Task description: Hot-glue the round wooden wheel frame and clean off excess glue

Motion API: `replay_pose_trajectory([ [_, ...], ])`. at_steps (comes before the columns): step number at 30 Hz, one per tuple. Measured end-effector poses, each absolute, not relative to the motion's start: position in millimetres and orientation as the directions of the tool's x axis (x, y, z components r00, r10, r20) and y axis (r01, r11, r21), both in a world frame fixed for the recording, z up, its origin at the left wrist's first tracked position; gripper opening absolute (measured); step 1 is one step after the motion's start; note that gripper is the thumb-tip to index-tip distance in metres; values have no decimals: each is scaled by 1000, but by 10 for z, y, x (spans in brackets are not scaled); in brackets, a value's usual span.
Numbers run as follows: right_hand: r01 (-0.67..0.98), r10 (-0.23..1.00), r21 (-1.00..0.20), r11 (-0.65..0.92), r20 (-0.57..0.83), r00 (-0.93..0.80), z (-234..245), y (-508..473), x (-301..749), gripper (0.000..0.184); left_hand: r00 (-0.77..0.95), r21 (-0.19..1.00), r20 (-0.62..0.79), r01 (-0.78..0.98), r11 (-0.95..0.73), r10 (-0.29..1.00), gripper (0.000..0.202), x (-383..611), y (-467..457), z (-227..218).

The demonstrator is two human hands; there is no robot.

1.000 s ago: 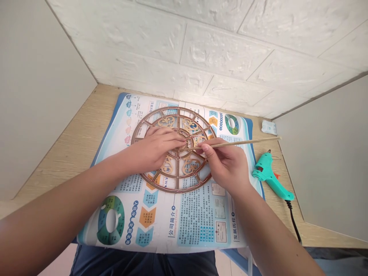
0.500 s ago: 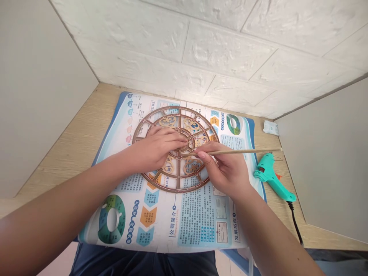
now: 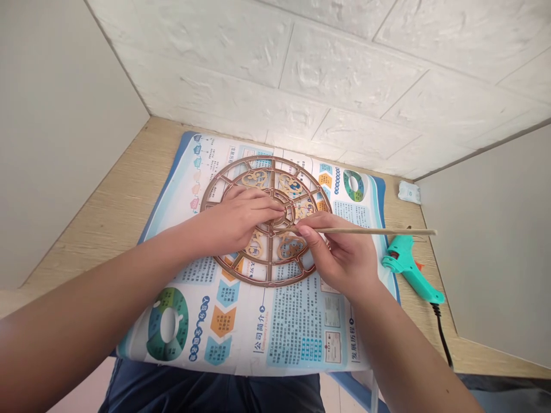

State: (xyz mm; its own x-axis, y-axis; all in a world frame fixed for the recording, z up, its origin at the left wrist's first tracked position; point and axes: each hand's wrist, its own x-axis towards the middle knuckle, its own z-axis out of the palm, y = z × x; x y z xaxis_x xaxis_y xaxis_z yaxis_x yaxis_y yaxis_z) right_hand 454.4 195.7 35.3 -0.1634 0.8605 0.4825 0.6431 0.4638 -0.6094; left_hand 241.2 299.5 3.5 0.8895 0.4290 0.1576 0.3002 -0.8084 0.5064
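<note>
The right hand (image 3: 342, 252) is curled, with thumb and forefinger pinched together on a thin stick (image 3: 383, 232); the remaining fingers fold beneath it and are partly hidden. The stick lies almost level across the view, one end over the round lattice frame (image 3: 270, 258) just beside its hub, the other projecting to the right beyond the covered board (image 3: 379, 201). Whether the inner end touches the frame cannot be told. The left hand (image 3: 241, 221) lies palm down over the left-central part of the frame, fingers extended close together and only slightly bent, fingertips at the hub; no grasped object is visible, although the palm is hidden. The frame (brown, with concentric rings, radiating spokes and lighter scrollwork inserts) rests flat near the middle of a printed sheet (image 3: 245, 364), which bears charts, arrows and columns of text and covers the blue-edged board. To the right, a teal glue gun (image 3: 408, 268) lies beside the board on the wood-grain desk (image 3: 116, 166), its nozzle directed toward the wall (image 3: 301, 63) and its black cord (image 3: 442, 338) trailing toward the wearer. A small white packet (image 3: 409, 193) sits farther back. The wall shows a pale brick pattern; dark trousers (image 3: 206, 393) appear below the board.
</note>
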Motion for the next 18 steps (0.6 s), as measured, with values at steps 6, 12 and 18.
replay_pose_trajectory([
  [6,659,860,-581,478,462,-217,386,1951,4522,12,886,505,163,302,-808,433,61,2414,2994,32],
  [12,669,858,-563,486,451,-245,389,1936,4493,13,884,507,172,299,-808,435,60,2417,2987,23],
  [18,668,858,-620,412,511,-55,351,1922,4502,14,889,505,166,296,-811,427,62,2413,2986,29],
])
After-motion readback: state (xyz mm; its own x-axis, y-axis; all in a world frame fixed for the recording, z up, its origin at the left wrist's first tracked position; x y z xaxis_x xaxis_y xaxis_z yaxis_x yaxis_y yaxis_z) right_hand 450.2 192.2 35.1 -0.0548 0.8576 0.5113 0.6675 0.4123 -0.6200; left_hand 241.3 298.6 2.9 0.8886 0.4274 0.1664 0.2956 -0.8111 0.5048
